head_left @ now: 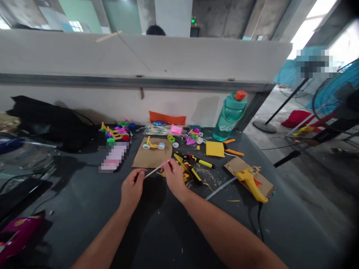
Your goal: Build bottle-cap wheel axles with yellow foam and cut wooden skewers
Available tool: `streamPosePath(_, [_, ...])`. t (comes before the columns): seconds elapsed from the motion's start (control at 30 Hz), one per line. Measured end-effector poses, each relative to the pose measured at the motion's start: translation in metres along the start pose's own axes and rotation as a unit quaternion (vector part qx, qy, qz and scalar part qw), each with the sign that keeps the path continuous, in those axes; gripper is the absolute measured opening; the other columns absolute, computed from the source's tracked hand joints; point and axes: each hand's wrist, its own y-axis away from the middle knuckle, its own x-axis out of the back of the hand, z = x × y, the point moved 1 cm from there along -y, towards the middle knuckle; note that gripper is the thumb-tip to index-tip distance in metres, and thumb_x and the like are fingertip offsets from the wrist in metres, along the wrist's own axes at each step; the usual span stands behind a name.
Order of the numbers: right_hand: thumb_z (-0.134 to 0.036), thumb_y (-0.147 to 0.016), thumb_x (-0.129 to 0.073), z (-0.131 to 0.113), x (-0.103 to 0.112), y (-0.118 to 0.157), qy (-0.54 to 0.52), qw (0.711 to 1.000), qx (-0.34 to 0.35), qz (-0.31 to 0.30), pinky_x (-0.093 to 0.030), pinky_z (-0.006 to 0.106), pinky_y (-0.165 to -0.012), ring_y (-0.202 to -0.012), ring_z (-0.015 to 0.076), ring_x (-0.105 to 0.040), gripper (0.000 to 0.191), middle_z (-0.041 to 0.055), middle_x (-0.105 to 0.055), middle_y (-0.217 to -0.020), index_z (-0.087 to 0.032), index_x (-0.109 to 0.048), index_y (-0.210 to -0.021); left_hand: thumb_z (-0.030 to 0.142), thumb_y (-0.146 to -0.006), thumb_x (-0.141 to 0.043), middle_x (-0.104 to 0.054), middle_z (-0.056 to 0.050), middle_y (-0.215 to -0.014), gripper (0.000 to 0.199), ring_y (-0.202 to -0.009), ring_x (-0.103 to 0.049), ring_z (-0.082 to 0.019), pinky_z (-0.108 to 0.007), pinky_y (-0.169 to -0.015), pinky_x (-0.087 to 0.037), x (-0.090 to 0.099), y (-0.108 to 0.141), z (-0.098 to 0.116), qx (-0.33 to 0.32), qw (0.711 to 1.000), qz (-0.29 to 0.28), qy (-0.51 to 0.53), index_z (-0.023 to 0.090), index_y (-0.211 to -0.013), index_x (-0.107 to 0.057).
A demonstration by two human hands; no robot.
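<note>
A thin pale wooden stick stretches between my two hands above the dark table. My left hand pinches its lower left end, and my right hand has its fingers closed around the upper right end. Just beyond, a small yellow scooter model with pale wheels rests on a piece of brown cardboard. Yellow-and-black pliers lie right beside my right hand, partly covered by it, among yellow scraps and sawdust.
A yellow glue gun lies on cardboard at the right, its cord trailing forward. Behind stand a green water bottle, a yellow square block and orange-handled pliers. Colourful models, a phone-like pink object and a black bag are left.
</note>
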Motion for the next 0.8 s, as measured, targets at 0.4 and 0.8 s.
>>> streamPosePath(0.4, [-0.035,-0.082,-0.048,0.002,0.002,0.0,-0.071,0.997,-0.027,0.006,-0.029,0.019,-0.039,-0.042,0.0081,-0.04,0.019,-0.0039,-0.054,-0.058,-0.019,-0.055,-0.076,0.04,-0.083,-0.043,-0.067,-0.003,-0.084,0.029,-0.075,-0.06,-0.017,-0.026,-0.069,-0.044,-0.005,0.001,0.0,-0.018,0.999,-0.036,0.026,0.02,-0.09,-0.062])
streamPosePath(0.8, [-0.041,-0.076,-0.05,-0.032,0.017,-0.033,-0.162,0.971,-0.003,0.174,-0.03,0.017,-0.035,-0.04,0.0065,-0.041,0.021,-0.0062,-0.054,-0.058,-0.021,-0.048,-0.083,0.043,-0.087,-0.033,-0.056,0.001,-0.06,0.036,-0.057,-0.053,-0.015,-0.024,-0.055,-0.038,-0.003,0.004,-0.008,-0.016,0.999,-0.035,0.028,0.021,-0.09,-0.061])
